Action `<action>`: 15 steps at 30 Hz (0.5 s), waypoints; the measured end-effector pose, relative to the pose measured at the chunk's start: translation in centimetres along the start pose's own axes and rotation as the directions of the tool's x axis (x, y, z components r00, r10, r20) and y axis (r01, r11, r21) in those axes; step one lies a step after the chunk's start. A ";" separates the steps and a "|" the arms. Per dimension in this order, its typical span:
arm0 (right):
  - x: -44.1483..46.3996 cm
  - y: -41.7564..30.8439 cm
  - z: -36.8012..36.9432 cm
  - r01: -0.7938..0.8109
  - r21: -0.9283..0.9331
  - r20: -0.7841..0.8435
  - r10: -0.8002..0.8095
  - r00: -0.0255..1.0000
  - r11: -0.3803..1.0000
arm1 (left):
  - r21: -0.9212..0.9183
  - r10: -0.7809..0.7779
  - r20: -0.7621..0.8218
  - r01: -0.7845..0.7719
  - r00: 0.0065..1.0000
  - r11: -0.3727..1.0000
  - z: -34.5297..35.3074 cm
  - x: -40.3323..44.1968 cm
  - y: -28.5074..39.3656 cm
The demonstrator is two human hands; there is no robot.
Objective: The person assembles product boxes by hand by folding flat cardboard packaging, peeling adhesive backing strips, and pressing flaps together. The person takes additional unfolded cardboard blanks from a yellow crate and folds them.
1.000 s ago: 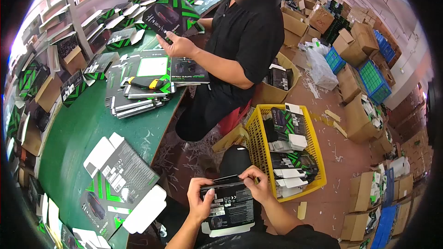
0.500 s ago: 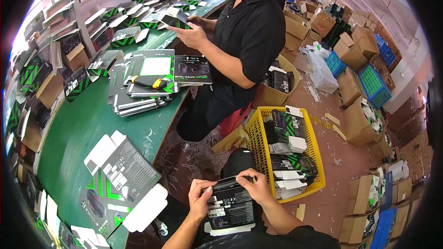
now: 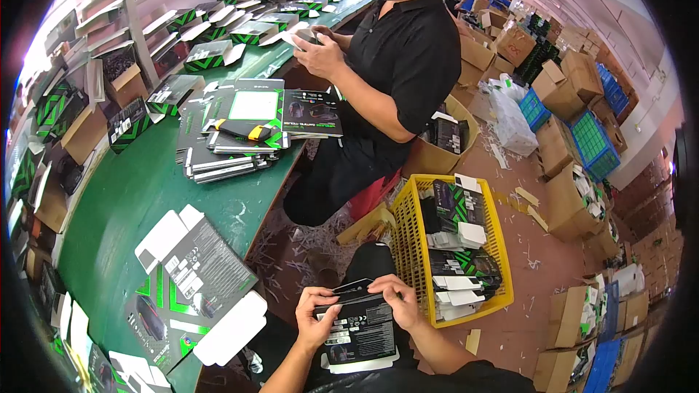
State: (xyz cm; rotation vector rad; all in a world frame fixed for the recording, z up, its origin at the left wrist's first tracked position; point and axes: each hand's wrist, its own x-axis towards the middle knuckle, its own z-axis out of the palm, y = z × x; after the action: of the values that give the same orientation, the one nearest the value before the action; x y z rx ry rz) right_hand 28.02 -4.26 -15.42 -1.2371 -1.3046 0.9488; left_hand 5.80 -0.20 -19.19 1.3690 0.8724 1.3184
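A black printed box [image 3: 360, 331], with rows of small white text and a white flap at its near end, is held over my lap. My left hand [image 3: 314, 318] grips its left edge, thumb on the printed face. At the upper right corner, my right hand [image 3: 399, 301] pinches the box near its far end, where a raised flap shows. Part of the far edge is hidden behind my fingers. To the left, unfolded black-and-green box blanks [image 3: 211, 269] with white flaps lie on the green table [image 3: 109, 225].
Right of my knees stands a yellow basket [image 3: 502, 262] holding several boxes. A co-worker [image 3: 408, 58] sits ahead, hands on a small box. A yellow-and-black utility knife [image 3: 246, 129] rests on stacked flat boxes [image 3: 229, 164]. Paper scraps litter the floor; cartons [image 3: 571, 193] stand at right.
The held box has shifted slightly toward me and left, and the flap at its far end looks more raised. The co-worker's hands have turned their box. The view has shifted a little.
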 end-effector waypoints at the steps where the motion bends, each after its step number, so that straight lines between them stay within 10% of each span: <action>1: 0.1 -0.1 0.0 0.013 -0.015 0.007 -0.013 1.000 1.000 | -0.018 0.007 -0.019 -0.007 1.000 1.000 0.1 -0.1 0.0; 15: -0.2 1.1 -0.3 0.043 0.010 -0.006 -0.043 0.999 0.999 | -0.047 0.037 -0.008 -0.038 0.999 0.998 0.1 0.0 -0.8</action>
State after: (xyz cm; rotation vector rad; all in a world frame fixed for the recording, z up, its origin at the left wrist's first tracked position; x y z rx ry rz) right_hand 28.47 -4.28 -16.45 -1.1983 -1.3156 0.9196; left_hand 5.99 -0.05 -19.93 1.3509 0.8191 1.3649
